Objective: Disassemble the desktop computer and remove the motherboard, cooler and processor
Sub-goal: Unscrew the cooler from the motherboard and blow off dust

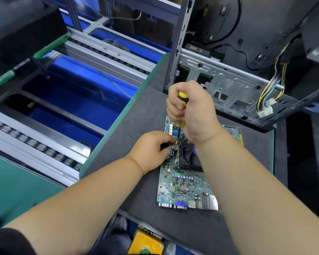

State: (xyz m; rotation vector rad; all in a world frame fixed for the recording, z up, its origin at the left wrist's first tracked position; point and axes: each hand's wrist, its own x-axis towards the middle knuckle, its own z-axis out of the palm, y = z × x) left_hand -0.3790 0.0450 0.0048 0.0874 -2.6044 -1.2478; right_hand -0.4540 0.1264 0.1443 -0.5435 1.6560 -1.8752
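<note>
A yellow-handled screwdriver (182,100) is held upright in the right hand's (193,115) grip over the cooler (189,159), whose wires (171,151) are pinched by the left hand (151,150), on the motherboard (184,188).

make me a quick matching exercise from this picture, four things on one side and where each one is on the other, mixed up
Things:
1. screwdriver
2. motherboard
3. cooler
4. computer case

Places:
A. flat on the dark mat, ports toward the person
B. open, at the far end of the mat
C. held upright in the right hand
D. mounted on the board, beside the left hand

Pairs: 1-C, 2-A, 3-D, 4-B
</note>
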